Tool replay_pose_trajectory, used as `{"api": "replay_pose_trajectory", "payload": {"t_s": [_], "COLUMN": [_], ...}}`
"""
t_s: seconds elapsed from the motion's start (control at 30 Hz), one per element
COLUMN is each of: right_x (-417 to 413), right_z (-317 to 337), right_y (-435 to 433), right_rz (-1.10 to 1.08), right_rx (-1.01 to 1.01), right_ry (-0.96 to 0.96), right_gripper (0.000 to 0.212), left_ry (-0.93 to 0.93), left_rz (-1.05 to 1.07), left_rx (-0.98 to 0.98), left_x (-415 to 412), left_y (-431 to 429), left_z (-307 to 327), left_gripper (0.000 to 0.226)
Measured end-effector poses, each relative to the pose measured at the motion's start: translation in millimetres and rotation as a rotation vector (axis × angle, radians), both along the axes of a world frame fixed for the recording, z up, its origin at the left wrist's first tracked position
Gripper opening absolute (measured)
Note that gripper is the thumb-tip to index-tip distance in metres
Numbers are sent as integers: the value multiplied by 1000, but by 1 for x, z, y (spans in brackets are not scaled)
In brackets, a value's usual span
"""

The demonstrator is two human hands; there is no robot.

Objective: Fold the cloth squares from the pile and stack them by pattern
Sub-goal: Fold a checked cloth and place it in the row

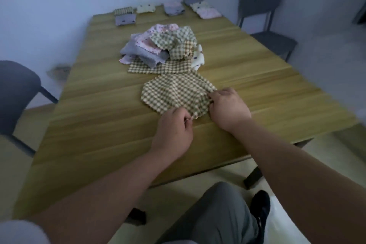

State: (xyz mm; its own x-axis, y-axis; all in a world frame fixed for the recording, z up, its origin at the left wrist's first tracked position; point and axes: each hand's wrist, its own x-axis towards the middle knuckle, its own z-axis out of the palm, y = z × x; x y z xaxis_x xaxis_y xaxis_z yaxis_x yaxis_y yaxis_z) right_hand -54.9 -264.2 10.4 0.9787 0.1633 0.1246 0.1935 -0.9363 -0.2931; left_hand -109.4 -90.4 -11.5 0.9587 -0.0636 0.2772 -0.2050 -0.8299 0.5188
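Forearms (118, 184) reach over the table (89, 125), left hand (174, 130) pinching the near corner and right hand (227, 109) gripping the bunched right edge of a checked cloth (174, 91) just before the pile (164, 47); left rumpled, it would likely fold crooked.

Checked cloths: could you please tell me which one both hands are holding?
The checked cloth nearest the person, in front of the pile; left hand and right hand grip its edge.

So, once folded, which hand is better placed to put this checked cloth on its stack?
Probably the left hand: the checked stack lies at the table's far left, on its side. The right hand grips the checked cloth too.
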Motion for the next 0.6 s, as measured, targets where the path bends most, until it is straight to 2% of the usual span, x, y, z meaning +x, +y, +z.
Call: {"api": "replay_pose_trajectory", "payload": {"t_s": [0.13,0.37,0.5,0.6], "right_x": [-48,-100,-110,-112], "right_z": [25,38,52,73], "right_y": [12,10,7,10], "right_rz": [-96,-144,-147,-144], "right_rx": [-88,-271,-262,-102], "right_ry": [102,167,199,159], "right_gripper": [27,25,18,22], "left_ry": [-37,163,107,53], "left_rz": [-45,-202,-160,-91], "left_rx": [61,149,159,67], "left_x": [-12,-21,-29,-34], "left_y": [6,37,63,78], "left_z": [8,32,54,79], "left_gripper": [4,7,11,13]}}
